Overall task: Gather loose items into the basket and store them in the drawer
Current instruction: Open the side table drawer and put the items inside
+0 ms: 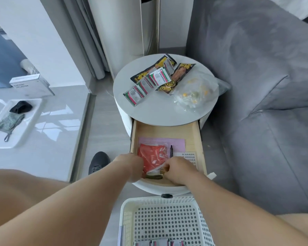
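The round white side table (160, 110) has its wooden drawer (201, 153) pulled out. Inside lie a red packet (152, 155), a pink sheet (176, 142), a black pen (171, 150) and a printed card (189, 156). My left hand (130, 166) reaches into the drawer's near left and touches the red packet's edge. My right hand (179, 168) pinches a small gold object (164, 169) beside a dark green item (154, 177). The white perforated basket (160, 217) sits below, with sachets at its near end. Snack packets (158, 71), sachets (142, 87) and a clear bag (194, 91) lie on the tabletop.
A grey sofa (265, 103) stands to the right of the table. On the left, a white tray (30, 119) with dark cloths and a grey box (30, 86) lie on the glossy floor. A grey shoe (98, 161) is near the drawer's left. Curtains hang behind.
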Demonstrator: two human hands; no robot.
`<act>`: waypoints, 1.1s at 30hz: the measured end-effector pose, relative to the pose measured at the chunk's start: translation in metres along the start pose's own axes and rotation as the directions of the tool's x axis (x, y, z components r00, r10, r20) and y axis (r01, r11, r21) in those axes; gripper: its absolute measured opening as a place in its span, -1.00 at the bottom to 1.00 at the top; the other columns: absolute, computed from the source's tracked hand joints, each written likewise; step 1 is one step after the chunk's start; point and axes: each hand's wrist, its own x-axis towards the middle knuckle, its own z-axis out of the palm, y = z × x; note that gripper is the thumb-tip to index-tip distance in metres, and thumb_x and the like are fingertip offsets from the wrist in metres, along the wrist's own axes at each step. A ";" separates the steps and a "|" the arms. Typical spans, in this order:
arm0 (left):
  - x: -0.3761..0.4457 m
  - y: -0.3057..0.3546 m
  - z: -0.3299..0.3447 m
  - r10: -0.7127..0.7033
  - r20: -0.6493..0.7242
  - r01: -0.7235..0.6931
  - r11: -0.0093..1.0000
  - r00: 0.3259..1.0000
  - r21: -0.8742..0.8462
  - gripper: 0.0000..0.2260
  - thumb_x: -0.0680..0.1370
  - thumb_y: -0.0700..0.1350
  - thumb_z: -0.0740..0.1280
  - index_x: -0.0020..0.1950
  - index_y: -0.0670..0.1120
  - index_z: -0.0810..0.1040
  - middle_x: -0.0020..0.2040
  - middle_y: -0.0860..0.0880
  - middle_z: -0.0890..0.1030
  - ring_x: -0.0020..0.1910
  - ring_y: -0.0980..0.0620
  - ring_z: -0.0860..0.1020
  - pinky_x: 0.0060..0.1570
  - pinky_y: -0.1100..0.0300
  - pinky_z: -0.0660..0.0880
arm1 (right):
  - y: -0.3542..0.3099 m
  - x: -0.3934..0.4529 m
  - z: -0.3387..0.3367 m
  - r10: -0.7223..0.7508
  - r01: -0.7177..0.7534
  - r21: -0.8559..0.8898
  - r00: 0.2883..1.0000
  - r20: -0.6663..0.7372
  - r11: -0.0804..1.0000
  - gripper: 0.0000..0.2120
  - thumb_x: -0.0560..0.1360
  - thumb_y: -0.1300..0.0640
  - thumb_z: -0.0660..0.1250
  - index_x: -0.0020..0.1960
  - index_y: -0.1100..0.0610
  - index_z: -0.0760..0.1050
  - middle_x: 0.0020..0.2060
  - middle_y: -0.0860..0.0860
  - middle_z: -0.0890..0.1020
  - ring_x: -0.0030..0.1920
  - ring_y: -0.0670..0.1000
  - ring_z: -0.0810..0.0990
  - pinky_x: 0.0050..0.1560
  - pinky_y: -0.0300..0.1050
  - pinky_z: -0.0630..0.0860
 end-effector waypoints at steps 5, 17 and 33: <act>0.007 -0.005 0.008 0.160 0.079 -0.155 0.985 0.984 -0.071 -0.65 0.64 0.00 0.14 0.34 0.28 0.55 0.39 0.08 0.51 0.48 -0.08 0.33 0.47 -0.19 0.29 | 0.005 0.006 0.000 0.015 -0.018 0.125 1.000 0.027 0.992 -0.89 0.46 0.01 0.44 -0.06 -0.03 0.73 -0.08 -0.10 0.72 -0.10 -0.06 0.66 -0.09 -0.15 0.59; 0.014 0.001 0.017 0.125 0.208 -0.146 0.986 0.970 0.087 -0.61 0.70 -0.09 0.05 0.50 -0.02 0.44 0.44 -0.05 0.48 0.50 -0.21 0.34 0.40 -0.48 0.22 | 0.007 0.003 -0.002 0.082 -0.054 0.264 0.992 -0.099 0.963 -0.74 0.54 0.06 0.31 -0.23 0.00 0.73 -0.24 -0.07 0.74 -0.24 -0.02 0.68 -0.21 -0.15 0.56; 0.005 0.009 0.008 0.105 0.216 -0.137 0.981 0.971 0.140 -0.59 0.71 -0.04 0.05 0.56 -0.03 0.36 0.54 -0.15 0.32 0.56 -0.28 0.19 0.49 -0.41 0.10 | 0.002 0.011 0.011 0.014 -0.011 -0.027 0.992 0.129 1.000 -0.96 0.47 0.03 0.50 -0.14 -0.10 0.70 -0.12 -0.17 0.70 -0.03 -0.04 0.66 0.10 -0.02 0.65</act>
